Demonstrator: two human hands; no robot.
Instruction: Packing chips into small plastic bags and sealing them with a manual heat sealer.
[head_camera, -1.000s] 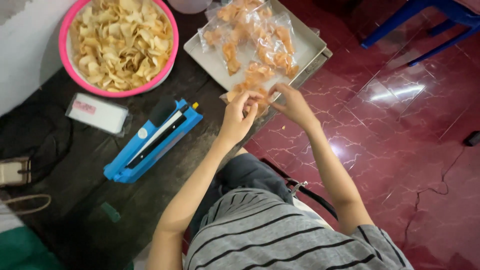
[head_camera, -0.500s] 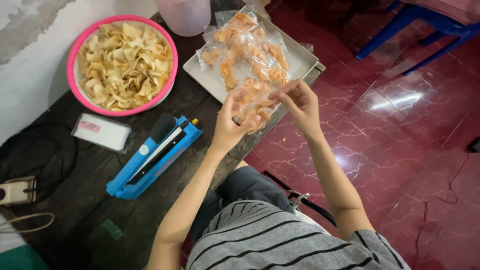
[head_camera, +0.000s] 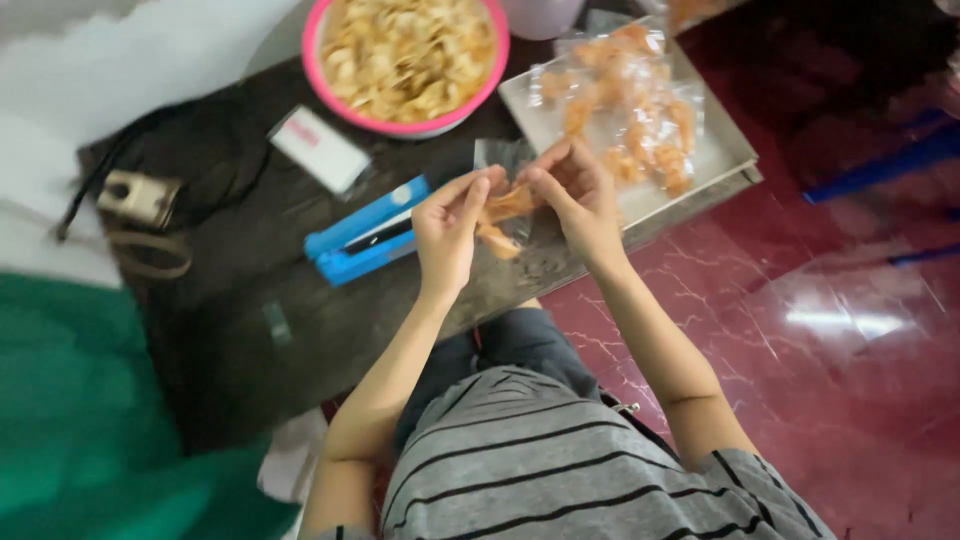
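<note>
Both hands have carried the clear bag of orange chips (head_camera: 505, 205) off the metal tray (head_camera: 735, 160) toward the bench's front edge; left hand (head_camera: 447, 225) and right hand (head_camera: 578, 195) each pinch its mouth, beside the blue sealer (head_camera: 368, 231)

A small clear bag of orange chips (head_camera: 503, 212) was held up just above the near edge of the dark bench (head_camera: 300, 330). The bag was see-through and crinkly. The chips inside were flat, curly and orange, bunched low in the bag. The left hand (head_camera: 447, 232) and the right hand (head_camera: 578, 195) pinched it from each side.
</note>
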